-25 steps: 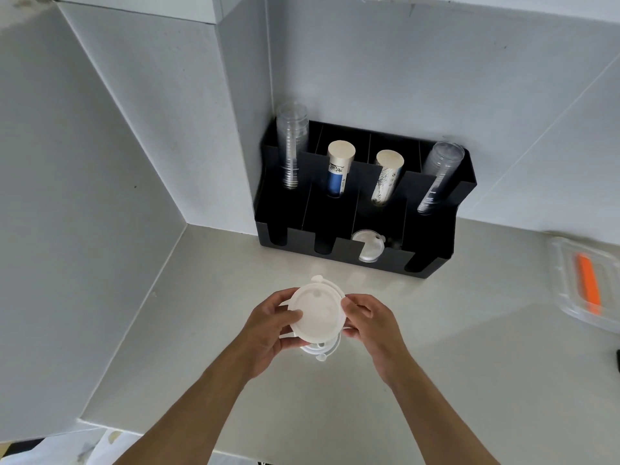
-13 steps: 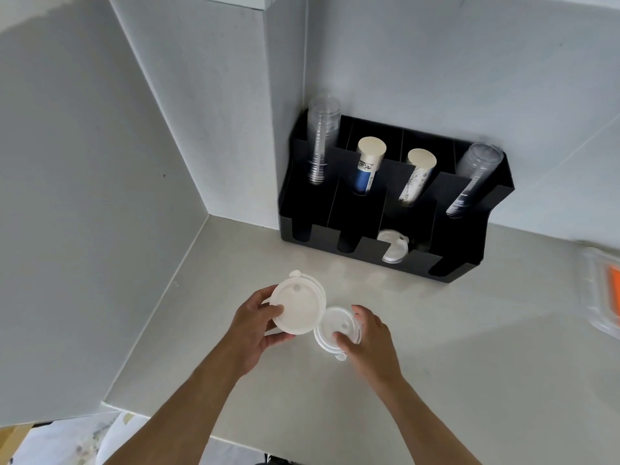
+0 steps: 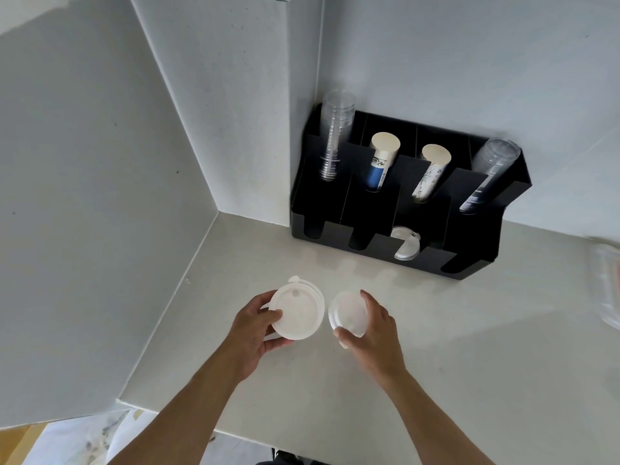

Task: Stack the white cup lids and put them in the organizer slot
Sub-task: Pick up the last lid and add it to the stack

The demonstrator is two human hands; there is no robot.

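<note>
White cup lids (image 3: 297, 313), one per hand

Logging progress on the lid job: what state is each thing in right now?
Left hand: holding a lid stack.
Right hand: holding a smaller lid stack.
Organizer: upright against the wall, rear slots hold cups.
Lids in front slot: on edge, third slot from left.

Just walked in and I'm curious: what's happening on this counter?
A person is sorting white cup lids. The left hand holds one lid, the right hand another lid, side by side above the counter, not yet stacked. The black organizer already has a lid in one front slot.
</note>
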